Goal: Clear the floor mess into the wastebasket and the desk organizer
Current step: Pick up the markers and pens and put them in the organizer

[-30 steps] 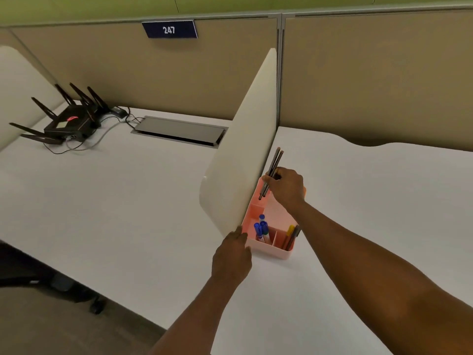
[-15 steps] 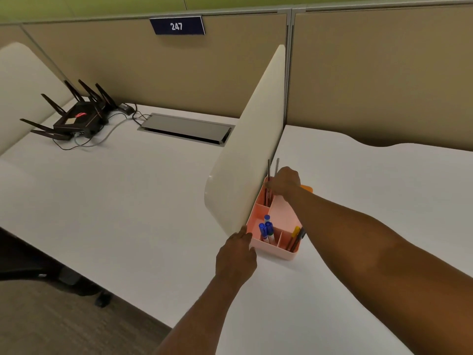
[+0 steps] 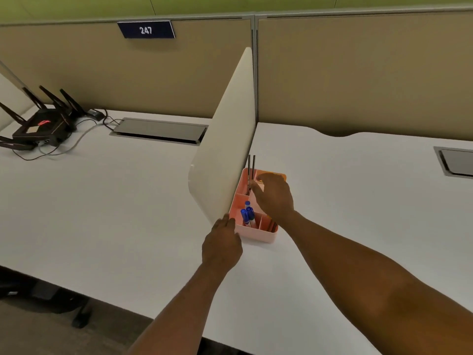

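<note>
A pink desk organizer [image 3: 256,235] stands on the white desk [image 3: 102,206], right against a cream divider panel [image 3: 225,139]. Two thin dark pens [image 3: 251,167] stand upright in its back left compartment. Blue markers [image 3: 247,213] fill the front left compartment, and orange pens [image 3: 270,222] sit partly hidden in the front right one. My right hand [image 3: 275,198] hovers over the organizer with fingers apart, one fingertip beside the dark pens. My left hand [image 3: 222,243] presses on the organizer's front left corner. No wastebasket or floor mess is in view.
A black router [image 3: 38,124] with antennas and cables sits at the desk's far left. Grey cable hatches lie at the back [image 3: 158,130] and far right [image 3: 458,162]. Beige cubicle walls carry a sign reading 247 [image 3: 146,30]. A chair base [image 3: 79,316] shows below the desk edge.
My right hand lowered the two dark pens into the back left compartment, let go and drew back a little. My left hand stayed at the organizer's corner.
</note>
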### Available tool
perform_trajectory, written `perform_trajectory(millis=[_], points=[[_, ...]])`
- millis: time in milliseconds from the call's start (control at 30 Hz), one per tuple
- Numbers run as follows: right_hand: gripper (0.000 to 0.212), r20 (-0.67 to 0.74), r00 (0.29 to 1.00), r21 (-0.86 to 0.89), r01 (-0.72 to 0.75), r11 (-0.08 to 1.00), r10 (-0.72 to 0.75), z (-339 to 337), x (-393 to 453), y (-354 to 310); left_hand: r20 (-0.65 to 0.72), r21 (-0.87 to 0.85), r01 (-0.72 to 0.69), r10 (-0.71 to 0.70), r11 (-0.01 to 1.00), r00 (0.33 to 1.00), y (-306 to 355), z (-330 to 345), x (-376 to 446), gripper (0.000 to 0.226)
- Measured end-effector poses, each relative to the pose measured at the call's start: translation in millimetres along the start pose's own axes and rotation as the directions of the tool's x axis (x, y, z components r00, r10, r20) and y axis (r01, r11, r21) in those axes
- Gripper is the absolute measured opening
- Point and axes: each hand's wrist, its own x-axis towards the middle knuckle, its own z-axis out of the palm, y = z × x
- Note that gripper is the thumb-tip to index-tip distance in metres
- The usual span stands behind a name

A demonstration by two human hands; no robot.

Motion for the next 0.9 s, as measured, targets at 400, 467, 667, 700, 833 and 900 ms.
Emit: perform_trajectory(millis=[400, 467, 667, 700, 833, 900], points=[[0.062, -0.089, 0.991, -0.285, -0.122, 0.951, 0.101, -19, -162, -16, -0.098, -0.02, -0.195, 0.192, 0.981, 0.976, -12, -21, -89, 0.065], [0.066, -0.102, 0.987, -0.294, -0.153, 0.943, 0.128, -23, -191, -20, -0.123, -0.002, -0.224, 0.222, 0.975, 0.967, -17, -24, -105, 0.067], [0.071, -0.185, 0.953, -0.341, -0.293, 0.893, 0.242, -7, -319, -56, -0.076, 0.005, -0.323, 0.322, 0.946, 0.944, -59, -22, -197, 0.08], [0.071, -0.19, 0.95, -0.344, -0.3, 0.89, 0.247, -5, -339, -60, -0.071, 0.009, -0.338, 0.338, 0.941, 0.939, -66, -21, -211, 0.08], [0.075, -0.212, 0.942, -0.357, -0.324, 0.876, 0.262, -2, -416, -73, -0.042, 0.004, -0.395, 0.395, 0.919, 0.918, -84, -13, -263, 0.075], [0.075, -0.225, 0.934, -0.35, -0.342, 0.872, 0.276, -2, -449, -76, -0.03, -0.014, -0.42, 0.42, 0.907, 0.907, -89, -9, -287, 0.075]])
